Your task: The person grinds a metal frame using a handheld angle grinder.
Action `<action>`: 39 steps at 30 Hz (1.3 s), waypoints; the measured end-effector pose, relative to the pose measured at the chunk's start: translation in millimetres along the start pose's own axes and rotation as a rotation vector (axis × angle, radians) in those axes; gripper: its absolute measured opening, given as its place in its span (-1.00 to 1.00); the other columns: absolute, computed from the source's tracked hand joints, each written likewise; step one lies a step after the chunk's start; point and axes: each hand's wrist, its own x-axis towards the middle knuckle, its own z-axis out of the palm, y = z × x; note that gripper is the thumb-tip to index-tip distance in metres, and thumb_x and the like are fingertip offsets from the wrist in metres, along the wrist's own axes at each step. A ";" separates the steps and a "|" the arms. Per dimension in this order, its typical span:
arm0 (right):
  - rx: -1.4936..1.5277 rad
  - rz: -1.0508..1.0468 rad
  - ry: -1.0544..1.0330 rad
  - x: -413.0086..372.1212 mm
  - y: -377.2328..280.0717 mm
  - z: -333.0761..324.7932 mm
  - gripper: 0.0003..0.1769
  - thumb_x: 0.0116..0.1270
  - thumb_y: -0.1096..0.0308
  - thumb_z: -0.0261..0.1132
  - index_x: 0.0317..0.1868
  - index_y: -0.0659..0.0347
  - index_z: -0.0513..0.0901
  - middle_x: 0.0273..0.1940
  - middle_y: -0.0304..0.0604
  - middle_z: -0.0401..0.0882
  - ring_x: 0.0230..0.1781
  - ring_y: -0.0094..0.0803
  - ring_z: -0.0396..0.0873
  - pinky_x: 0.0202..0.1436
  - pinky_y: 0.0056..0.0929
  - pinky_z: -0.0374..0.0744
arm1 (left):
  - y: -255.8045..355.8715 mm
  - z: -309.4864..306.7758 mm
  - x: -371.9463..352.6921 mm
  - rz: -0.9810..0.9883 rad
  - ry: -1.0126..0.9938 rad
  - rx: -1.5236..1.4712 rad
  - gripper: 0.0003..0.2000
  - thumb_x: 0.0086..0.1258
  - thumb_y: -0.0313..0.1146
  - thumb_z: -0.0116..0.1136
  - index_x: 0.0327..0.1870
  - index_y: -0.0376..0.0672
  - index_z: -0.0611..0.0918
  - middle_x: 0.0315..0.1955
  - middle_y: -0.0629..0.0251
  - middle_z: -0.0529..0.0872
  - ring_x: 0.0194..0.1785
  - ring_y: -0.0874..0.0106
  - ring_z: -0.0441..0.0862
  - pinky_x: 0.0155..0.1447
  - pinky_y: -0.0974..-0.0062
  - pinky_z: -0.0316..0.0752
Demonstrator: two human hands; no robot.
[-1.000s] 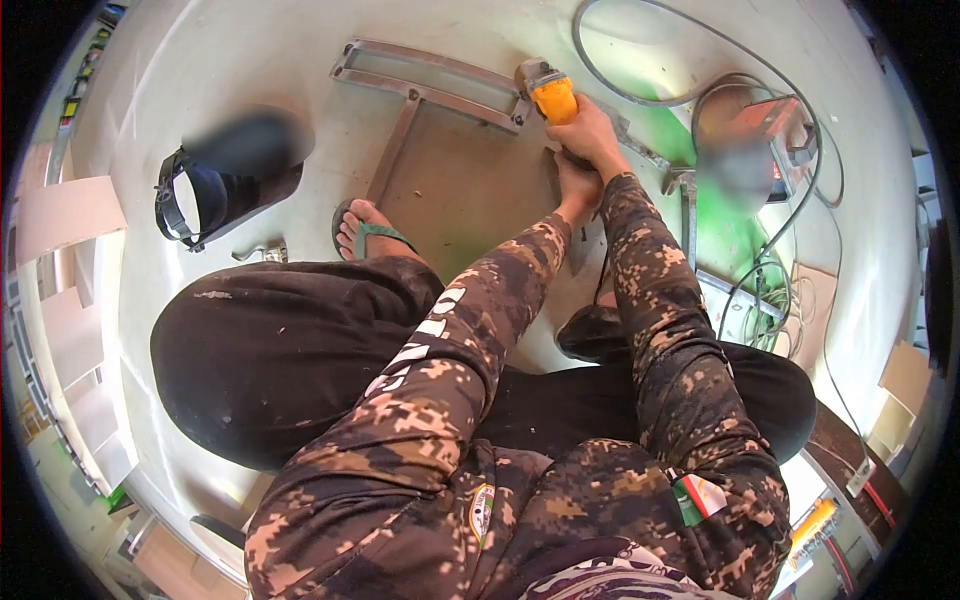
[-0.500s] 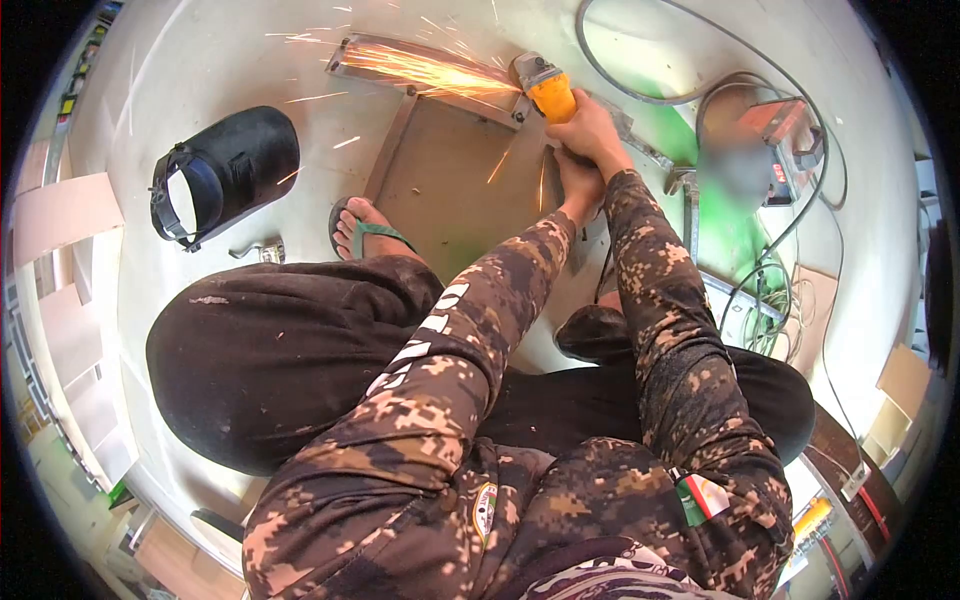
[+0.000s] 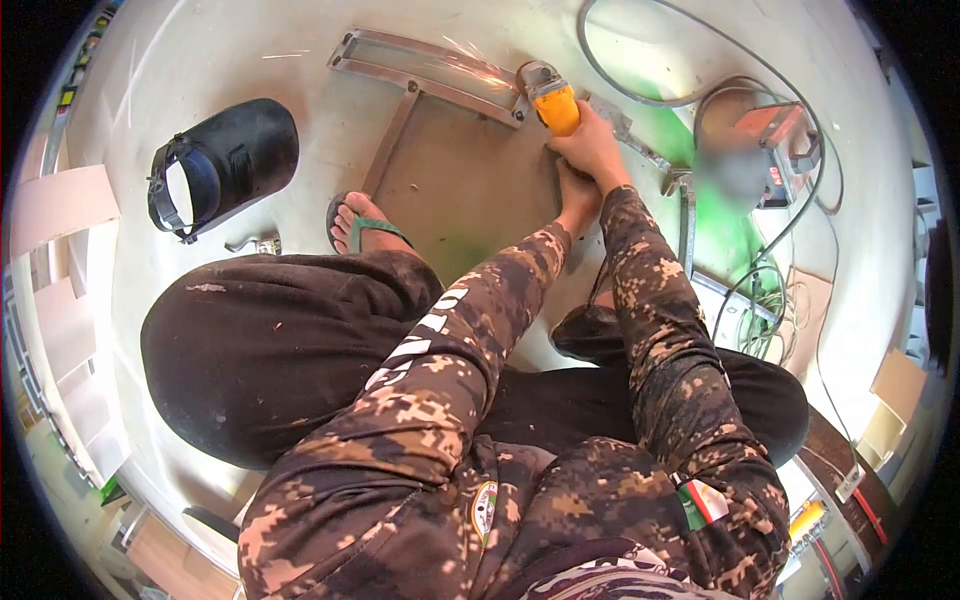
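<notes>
A yellow angle grinder (image 3: 556, 105) is held in my right hand (image 3: 592, 150), with the fingers wrapped around its body. Its disc end sits at the right corner of a metal frame (image 3: 432, 82), and short sparks fly off leftward along the frame. Just below the right hand, my left hand (image 3: 577, 195) lies close against it near the back of the grinder. Its fingers are hidden, so I cannot see what they touch. My bare foot in a green flip-flop (image 3: 372, 228) is beside the frame's left leg.
A black welding helmet (image 3: 235, 160) lies on the left, with a small metal piece (image 3: 258, 245) below it. To the right are a red-and-grey machine (image 3: 780, 150), a looping dark cable (image 3: 690, 100), a metal clamp or square (image 3: 685, 215) and coiled wire (image 3: 775, 315).
The long, bright spray of sparks has shrunk to a faint short one. My right hand and the grinder have shifted slightly down; the left hand stays about where it was.
</notes>
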 end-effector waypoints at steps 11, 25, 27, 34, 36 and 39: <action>-0.085 0.090 -0.016 -0.3 -8.6 0.4 -0.19 -0.04 0.09 0.50 0.27 0.16 0.49 0.01 0.17 0.70 0.06 0.12 0.66 0.14 -0.07 0.62 | 28.1 8.0 -11.6 0.000 -0.056 -0.045 -0.57 0.29 -0.47 0.37 0.14 -0.20 0.47 0.01 0.28 0.63 0.05 0.52 0.61 0.03 0.42 0.57; -0.117 0.140 -0.007 4.9 -29.8 -7.0 -0.27 -0.02 0.06 0.46 0.19 0.15 0.52 0.02 0.18 0.69 0.08 0.10 0.65 0.17 -0.06 0.60 | 30.2 1.6 4.6 0.008 -0.042 0.143 -0.45 0.20 -0.41 0.47 0.17 -0.22 0.43 0.02 0.26 0.64 0.07 0.48 0.63 0.06 0.43 0.56; -0.106 0.139 -0.022 6.5 -30.2 -7.4 -0.27 -0.02 0.06 0.46 0.19 0.14 0.52 0.02 0.18 0.69 0.08 0.10 0.65 0.17 -0.06 0.60 | 38.2 4.6 0.3 -0.054 -0.092 0.046 -0.46 0.19 -0.42 0.48 0.16 -0.23 0.44 0.00 0.27 0.65 0.05 0.48 0.64 0.04 0.44 0.57; -0.087 0.130 0.018 4.7 -29.6 -3.4 -0.25 -0.03 0.08 0.47 0.20 0.17 0.51 0.05 0.18 0.69 0.10 0.10 0.64 0.18 -0.08 0.60 | 35.0 2.5 1.5 0.017 -0.020 0.024 -0.53 0.18 -0.44 0.48 0.09 -0.24 0.52 -0.07 0.31 0.70 -0.03 0.51 0.66 -0.02 0.45 0.58; -0.103 0.122 -0.015 0.6 -29.5 -5.6 -0.25 -0.03 0.09 0.47 0.20 0.18 0.51 0.04 0.18 0.69 0.09 0.11 0.64 0.17 -0.07 0.60 | 34.0 5.0 -1.1 0.009 -0.043 0.075 -0.53 0.18 -0.44 0.47 0.10 -0.24 0.52 -0.06 0.30 0.69 -0.03 0.52 0.66 -0.02 0.45 0.58; -0.104 0.108 -0.022 -2.2 -27.4 -4.2 -0.25 -0.02 0.10 0.47 0.21 0.20 0.51 0.02 0.18 0.70 0.08 0.11 0.65 0.15 -0.07 0.61 | 35.5 11.1 -11.4 0.054 0.127 0.039 -0.54 0.17 -0.44 0.48 0.09 -0.25 0.55 -0.06 0.28 0.69 -0.03 0.52 0.65 -0.04 0.44 0.59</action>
